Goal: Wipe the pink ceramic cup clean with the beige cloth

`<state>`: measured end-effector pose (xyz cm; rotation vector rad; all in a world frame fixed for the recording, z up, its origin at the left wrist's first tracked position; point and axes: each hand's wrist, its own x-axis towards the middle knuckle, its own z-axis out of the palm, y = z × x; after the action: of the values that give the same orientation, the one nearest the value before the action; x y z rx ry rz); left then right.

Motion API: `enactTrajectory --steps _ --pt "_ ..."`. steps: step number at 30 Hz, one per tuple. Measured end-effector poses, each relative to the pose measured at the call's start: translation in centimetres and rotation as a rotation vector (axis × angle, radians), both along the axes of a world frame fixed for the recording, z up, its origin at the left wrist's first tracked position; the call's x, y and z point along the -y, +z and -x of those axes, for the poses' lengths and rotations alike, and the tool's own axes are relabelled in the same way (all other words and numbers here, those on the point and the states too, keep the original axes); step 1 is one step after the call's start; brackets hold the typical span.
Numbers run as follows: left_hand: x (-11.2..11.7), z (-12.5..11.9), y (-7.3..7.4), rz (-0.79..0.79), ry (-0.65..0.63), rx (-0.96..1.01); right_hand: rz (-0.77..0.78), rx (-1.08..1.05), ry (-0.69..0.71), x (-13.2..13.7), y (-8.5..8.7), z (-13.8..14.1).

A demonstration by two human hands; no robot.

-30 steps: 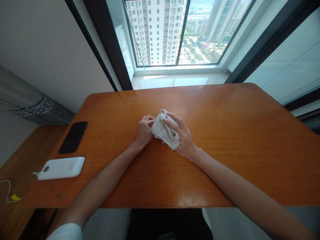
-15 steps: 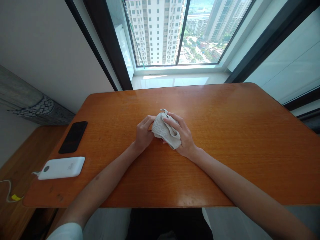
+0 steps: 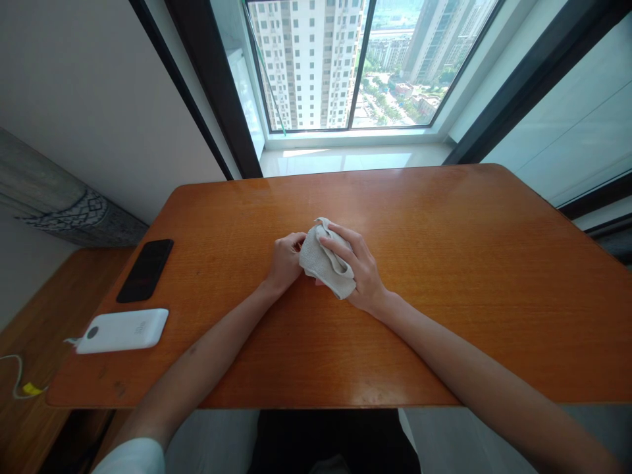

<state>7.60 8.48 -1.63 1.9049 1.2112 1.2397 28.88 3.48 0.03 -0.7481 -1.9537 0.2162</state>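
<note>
Head view. Item: one pale cloth [image 3: 318, 261], folded and bunched, above the middle of the table [image 3: 474, 289], between the two hands. Right hand [image 3: 364, 271]: fingers spread over the cloth and holding it, seemingly to keep the loose folds gathered. Left hand [image 3: 285, 262]: fingers curled in at the cloth's left edge, perhaps to steady that side; the cloth hides their tips, so whether they grip anything cannot be told.

Also on the table: black phone [image 3: 145, 270] and white device [image 3: 123, 330], both near the left edge, a placing that leaves the middle to the hands.

Pose: left forearm [image 3: 207, 342] and right forearm [image 3: 454, 342] reach in over the front edge, angled inward, converging at the cloth.
</note>
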Motion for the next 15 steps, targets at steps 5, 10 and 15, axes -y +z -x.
enactTrajectory --steps 5,10,15 --pt "0.3 -0.1 0.3 -0.232 0.01 -0.03 -0.014 0.022 0.032 0.0 -0.2 0.1" --pt "1.1 0.0 0.5 -0.374 -0.024 0.004 0.008 0.008 0.018 0.1 -0.2 0.1" --pt "1.0 0.0 0.8 -0.302 0.027 0.049 -0.013 0.018 0.021 -0.1 0.0 0.0"
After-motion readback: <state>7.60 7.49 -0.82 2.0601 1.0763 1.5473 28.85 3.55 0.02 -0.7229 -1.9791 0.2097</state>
